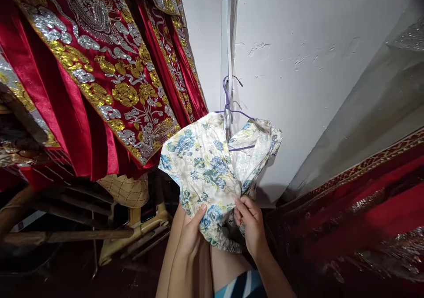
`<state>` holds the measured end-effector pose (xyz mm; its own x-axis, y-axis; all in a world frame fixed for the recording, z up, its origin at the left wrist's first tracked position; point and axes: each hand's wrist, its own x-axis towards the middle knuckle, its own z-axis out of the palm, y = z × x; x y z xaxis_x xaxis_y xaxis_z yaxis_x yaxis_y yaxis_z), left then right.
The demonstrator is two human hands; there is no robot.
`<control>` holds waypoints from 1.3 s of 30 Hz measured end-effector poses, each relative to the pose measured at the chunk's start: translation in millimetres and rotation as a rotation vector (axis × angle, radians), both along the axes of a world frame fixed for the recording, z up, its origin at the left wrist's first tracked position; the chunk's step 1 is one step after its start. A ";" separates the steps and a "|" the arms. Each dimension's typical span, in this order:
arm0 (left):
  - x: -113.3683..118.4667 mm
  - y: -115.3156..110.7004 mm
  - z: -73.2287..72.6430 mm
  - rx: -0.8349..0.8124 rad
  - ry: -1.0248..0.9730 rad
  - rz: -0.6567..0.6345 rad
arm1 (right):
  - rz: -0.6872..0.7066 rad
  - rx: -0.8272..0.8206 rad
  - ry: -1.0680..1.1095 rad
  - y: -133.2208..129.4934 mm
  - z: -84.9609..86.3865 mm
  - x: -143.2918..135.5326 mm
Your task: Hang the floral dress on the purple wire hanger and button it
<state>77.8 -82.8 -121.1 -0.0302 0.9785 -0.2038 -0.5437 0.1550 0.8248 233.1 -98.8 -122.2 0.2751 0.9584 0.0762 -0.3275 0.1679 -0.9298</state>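
A white garment with blue and green flowers hangs on a purple hanger against the wall, its front overlapping on the right side. My left hand grips the lower left part of the garment, thumb on top and the other fingers hidden beneath the cloth. With fingers curled in a pinch, my right hand holds the garment's edge at the lower right. The gathered hem hangs between and below both hands.
Red cloth with gold and silver sequins hangs at the left. Below it stand wooden or bamboo chair-like frames. A white wall with a vertical pipe is behind. Red fabric lies at the right.
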 end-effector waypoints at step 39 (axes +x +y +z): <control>49.1 8.9 -15.1 0.529 0.691 -0.127 | 0.214 0.119 0.012 107.8 155.6 40.7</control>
